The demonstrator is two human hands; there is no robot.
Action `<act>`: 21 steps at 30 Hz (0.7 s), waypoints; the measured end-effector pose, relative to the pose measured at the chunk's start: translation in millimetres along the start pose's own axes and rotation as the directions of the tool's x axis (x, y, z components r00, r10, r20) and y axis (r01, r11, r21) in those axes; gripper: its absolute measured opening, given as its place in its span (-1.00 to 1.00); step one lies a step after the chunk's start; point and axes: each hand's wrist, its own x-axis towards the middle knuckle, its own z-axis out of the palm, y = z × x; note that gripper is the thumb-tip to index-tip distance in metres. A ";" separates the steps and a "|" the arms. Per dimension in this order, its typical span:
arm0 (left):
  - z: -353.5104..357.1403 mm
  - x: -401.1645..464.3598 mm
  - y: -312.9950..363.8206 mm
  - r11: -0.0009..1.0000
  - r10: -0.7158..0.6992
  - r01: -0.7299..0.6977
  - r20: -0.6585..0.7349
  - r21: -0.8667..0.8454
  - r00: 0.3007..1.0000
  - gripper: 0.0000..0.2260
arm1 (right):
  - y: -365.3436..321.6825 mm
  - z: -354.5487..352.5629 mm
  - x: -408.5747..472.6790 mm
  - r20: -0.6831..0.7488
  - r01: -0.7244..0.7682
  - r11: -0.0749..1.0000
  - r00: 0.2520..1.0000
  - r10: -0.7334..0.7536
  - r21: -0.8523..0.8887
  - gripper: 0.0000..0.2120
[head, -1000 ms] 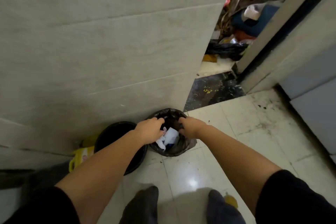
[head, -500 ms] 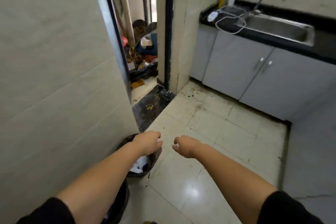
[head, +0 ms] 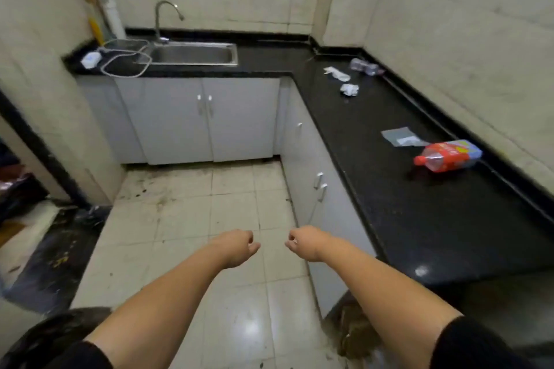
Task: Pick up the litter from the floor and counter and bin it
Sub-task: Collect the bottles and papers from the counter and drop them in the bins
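Black worktop (head: 404,204) carries litter: red-labelled bottle (head: 448,155) lying on side, flat wrapper (head: 400,136) just behind, crumpled paper (head: 349,89), clear bottle (head: 364,66) farther back. Left hand (head: 236,247) and right hand (head: 305,241) hover over floor, fingers loosely curled, holding nothing. Bin gone from centre since earlier; black bag edge (head: 45,335) bottom left.

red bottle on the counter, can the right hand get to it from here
Probably yes. The red bottle lies on its side on the open black counter, with nothing between it and the empty right hand. The hand hangs over the floor, so the arm must extend forward and right; a step closer may help.
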 end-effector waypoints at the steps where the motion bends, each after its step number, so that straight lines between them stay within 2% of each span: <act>1: -3.6 8.0 22.1 0.999 0.042 -0.042 -0.001 0.020 0.999 -0.61 | 20.3 -6.4 -10.6 -0.016 -0.043 0.999 0.999 0.043 0.025 -0.62; 9: -37.3 82.1 157.3 0.931 0.326 -0.325 0.023 0.166 0.945 -0.63 | 144.4 -53.5 -38.1 -0.180 -0.276 0.942 0.933 0.310 0.191 -0.64; 14: -72.8 157.5 202.8 0.862 0.454 -0.448 0.035 0.238 0.891 -0.66 | 196.9 -85.3 -12.6 -0.212 -0.373 0.892 0.878 0.428 0.255 -0.65; 21: -133.6 256.0 257.8 0.721 0.589 -0.585 0.116 0.373 0.800 -0.67 | 265.5 -123.5 19.6 -0.205 -0.502 0.765 0.765 0.610 0.402 -0.61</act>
